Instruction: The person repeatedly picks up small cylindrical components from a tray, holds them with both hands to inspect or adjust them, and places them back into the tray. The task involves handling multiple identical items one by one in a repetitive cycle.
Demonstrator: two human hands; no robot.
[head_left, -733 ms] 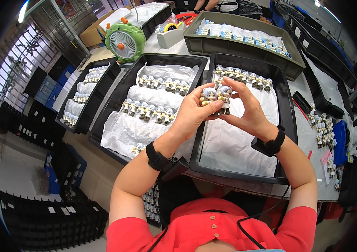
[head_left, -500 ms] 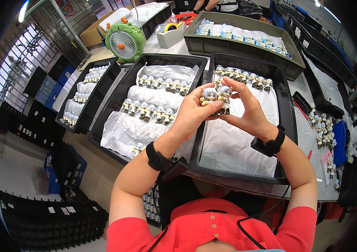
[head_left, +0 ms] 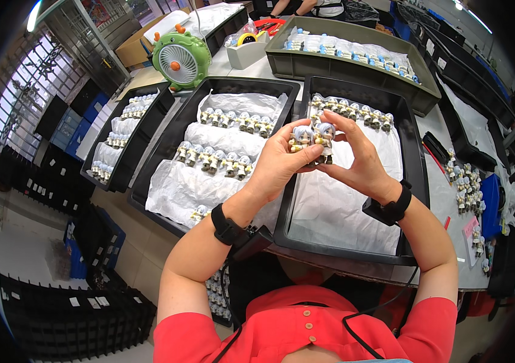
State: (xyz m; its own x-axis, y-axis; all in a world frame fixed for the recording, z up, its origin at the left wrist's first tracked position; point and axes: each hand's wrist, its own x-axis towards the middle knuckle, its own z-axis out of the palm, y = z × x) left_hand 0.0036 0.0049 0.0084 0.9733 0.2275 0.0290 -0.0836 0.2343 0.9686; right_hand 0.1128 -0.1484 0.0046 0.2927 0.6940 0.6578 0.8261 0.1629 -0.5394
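Observation:
Above the right black tray (head_left: 418,199), my left hand (head_left: 275,160) is closed on a small figurine (head_left: 301,139) with pale hair and light clothes, its thumb across the front. Beside it, touching, a second like figurine (head_left: 327,138) stands upright between the fingertips and thumb of my right hand (head_left: 363,160). My left fingers partly hide behind the figurines. Under my hands, white paper lines the tray, and a row of like figurines (head_left: 354,111) lies along its far end.
The middle black tray (head_left: 142,196) and a narrower left tray (head_left: 161,115) hold rows of figurines on paper. A green fan (head_left: 181,60), a tape dispenser (head_left: 247,53) and an olive bin (head_left: 354,66) stand behind. Loose figurines (head_left: 466,184) lie at right near a blue box (head_left: 495,206).
My hands and both figurines stay almost in place, with only a slight shift. At the far edge, another person's arm has moved a little.

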